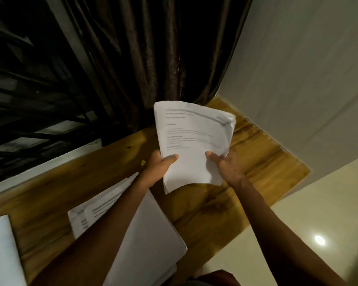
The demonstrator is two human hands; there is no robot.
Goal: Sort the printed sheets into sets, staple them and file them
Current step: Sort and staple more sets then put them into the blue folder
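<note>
Two hands, one sheaf of printed sheets (pixel 194 141), held up above the wooden table (pixel 256 159), clear of the top, tilted w/ the text side toward the camera.

- Left hand (pixel 158 167): grips the sheaf's lower left edge. Thumb is flat on the front page; the other fingers are behind the paper and can't be seen.
- Right hand (pixel 225 165): grips the lower right edge. Thumb on the front, fingers curled round the back.
- Sheaf: several pp., upper right corner fanned; print too blurred to read.
- Loose pile of sheets (pixel 153 234): lies flat on the table nr the front edge, partly under the left forearm.
- White stack (pixel 0 250): far left of the table, apart from the pile.
- Yellow scrap (pixel 142 162): on the table, just beside the left hand.
- Dark curtain (pixel 153 58): hangs behind the table.
- Window grille (pixel 29 89): to the curtain's left.
- Pale wall (pixel 298 69): on the right.
</note>
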